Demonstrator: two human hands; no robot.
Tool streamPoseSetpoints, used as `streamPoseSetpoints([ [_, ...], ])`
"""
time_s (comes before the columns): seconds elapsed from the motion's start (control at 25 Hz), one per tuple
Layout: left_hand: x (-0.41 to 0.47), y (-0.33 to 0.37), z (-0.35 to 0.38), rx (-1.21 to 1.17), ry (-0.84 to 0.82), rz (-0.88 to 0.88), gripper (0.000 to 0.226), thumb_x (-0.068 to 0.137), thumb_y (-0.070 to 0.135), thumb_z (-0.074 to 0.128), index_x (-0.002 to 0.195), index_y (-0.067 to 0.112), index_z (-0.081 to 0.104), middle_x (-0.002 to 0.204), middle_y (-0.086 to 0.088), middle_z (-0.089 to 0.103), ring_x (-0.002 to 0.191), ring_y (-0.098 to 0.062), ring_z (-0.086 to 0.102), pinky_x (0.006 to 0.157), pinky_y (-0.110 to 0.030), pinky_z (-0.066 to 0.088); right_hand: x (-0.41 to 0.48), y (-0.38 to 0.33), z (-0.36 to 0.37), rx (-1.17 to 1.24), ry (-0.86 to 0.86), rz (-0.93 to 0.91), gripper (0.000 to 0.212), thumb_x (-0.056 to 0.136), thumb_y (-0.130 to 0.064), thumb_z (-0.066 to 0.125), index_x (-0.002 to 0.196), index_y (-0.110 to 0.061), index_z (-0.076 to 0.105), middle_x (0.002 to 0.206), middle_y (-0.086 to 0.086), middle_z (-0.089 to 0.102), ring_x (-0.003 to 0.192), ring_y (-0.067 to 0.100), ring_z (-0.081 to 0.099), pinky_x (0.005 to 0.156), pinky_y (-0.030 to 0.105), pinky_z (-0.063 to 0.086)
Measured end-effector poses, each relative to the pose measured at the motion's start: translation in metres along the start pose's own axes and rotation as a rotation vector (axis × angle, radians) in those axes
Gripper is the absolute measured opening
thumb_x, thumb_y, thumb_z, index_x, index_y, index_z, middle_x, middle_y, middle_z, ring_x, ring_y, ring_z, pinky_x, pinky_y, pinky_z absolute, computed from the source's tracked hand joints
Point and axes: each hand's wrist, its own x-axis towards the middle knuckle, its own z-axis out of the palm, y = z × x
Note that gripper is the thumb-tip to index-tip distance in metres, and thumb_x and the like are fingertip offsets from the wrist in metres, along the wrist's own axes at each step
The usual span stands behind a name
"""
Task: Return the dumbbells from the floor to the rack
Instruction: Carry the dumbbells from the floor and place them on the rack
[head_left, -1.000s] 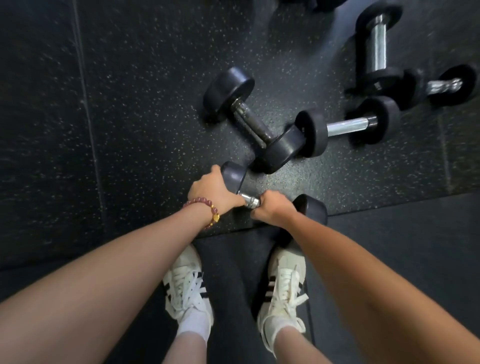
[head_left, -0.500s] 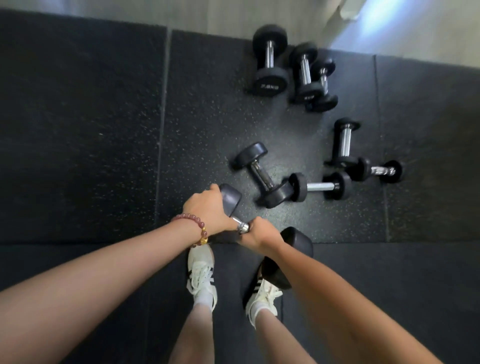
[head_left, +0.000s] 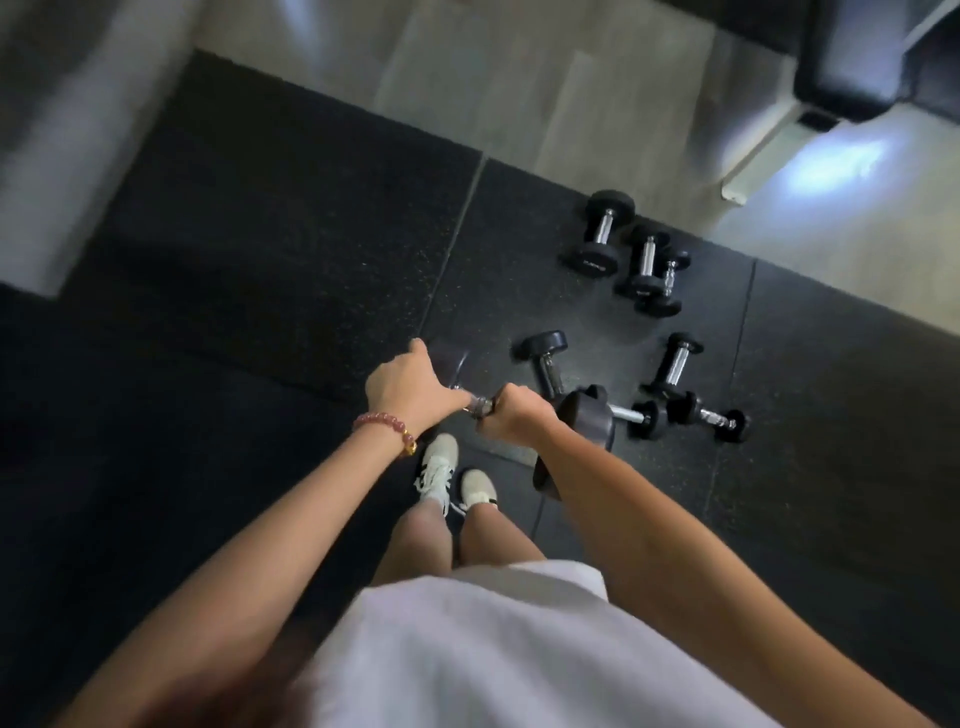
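Both hands are on one dumbbell (head_left: 588, 417), and it's up off the black rubber floor (head_left: 260, 249), hanging in front of the thighs and above the white shoes (head_left: 439, 462). The left hand (head_left: 410, 387), bead bracelet (head_left: 385, 423) at the wrist, is wrapped over the handle hard against the left-side head. The right hand (head_left: 514, 413) is clenched round the handle beside it, and a short stretch of bare metal shows between the two fists. The right-side head sits just past the right knuckles, and its lower edge disappears behind the right forearm. The head by the left hand is a motion-smeared blur, hard to make out. Down on the floor beyond the hands lies a row of three dumbbells (head_left: 647, 260) near the mat's edge. A cluster of four dumbbells (head_left: 675, 364) lies closer in, one of them partly covered by the lifted weight. Top right, a dark padded block (head_left: 852, 67) on pale flooring (head_left: 519, 78) is cut off by the frame. A white shirt (head_left: 493, 649) fills the bottom, blurred.
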Motion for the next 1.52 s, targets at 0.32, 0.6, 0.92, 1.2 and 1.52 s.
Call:
streamPoseSetpoints([
  [0.32, -0.128, -0.075, 0.032, -0.196, 0.064, -0.322, 0.059, 0.076, 0.028, 0.073, 0.122, 0.009, 0.041, 0.119, -0.015, 0.058, 0.102, -0.034, 0.063, 0.071, -0.036, 0.051, -0.08, -0.044, 0.075, -0.29, -0.309, -0.071, 0.028, 0.074, -0.025, 0.061, 0.095, -0.006, 0.064, 0.083, 0.008, 0.06, 0.07, 0.024, 0.059, 0.056, 0.027, 0.046],
  [0.6, -0.241, -0.165, 0.048, -0.54, 0.265, -0.638, 0.068, 0.074, 0.041, 0.07, 0.123, 0.006, 0.038, 0.115, -0.016, 0.058, 0.102, -0.039, 0.059, 0.077, -0.039, 0.048, -0.131, -0.132, 0.14, -0.698, -0.395, -0.461, 0.016, 0.074, -0.02, 0.06, 0.063, -0.013, 0.051, 0.062, 0.004, 0.051, 0.067, 0.024, 0.054, 0.047, 0.024, 0.037],
  [0.92, -0.401, -0.311, 0.054, -0.698, 0.479, -0.954, 0.066, 0.077, 0.032, 0.067, 0.128, 0.003, 0.037, 0.117, -0.014, 0.059, 0.106, -0.037, 0.059, 0.073, -0.036, 0.045, -0.252, -0.282, 0.277, -1.068, -0.477, -0.697, 0.015, 0.069, -0.018, 0.062, 0.059, -0.008, 0.056, 0.056, 0.008, 0.056, 0.051, 0.022, 0.053, 0.047, 0.025, 0.038],
  [1.2, -0.541, -0.432, 0.066, -0.758, 0.586, -1.146, 0.067, 0.073, 0.04, 0.07, 0.124, 0.007, 0.042, 0.111, -0.011, 0.061, 0.099, -0.032, 0.062, 0.066, -0.031, 0.043, -0.364, -0.391, 0.416, -1.401, -0.657, -0.772, 0.024, 0.077, -0.023, 0.065, 0.059, -0.008, 0.059, 0.04, 0.0, 0.056, 0.035, 0.014, 0.051, 0.05, 0.023, 0.044],
  [1.52, -0.627, -0.563, 0.11, -0.93, 0.616, -1.432, 0.064, 0.073, 0.041, 0.071, 0.12, 0.006, 0.046, 0.11, -0.011, 0.062, 0.098, -0.03, 0.062, 0.067, -0.031, 0.044, -0.428, -0.476, 0.577, -1.551, -0.849, -0.903, 0.075, 0.062, -0.082, 0.05, 0.071, -0.008, 0.056, 0.059, 0.012, 0.057, 0.045, 0.021, 0.05, 0.048, 0.03, 0.043],
])
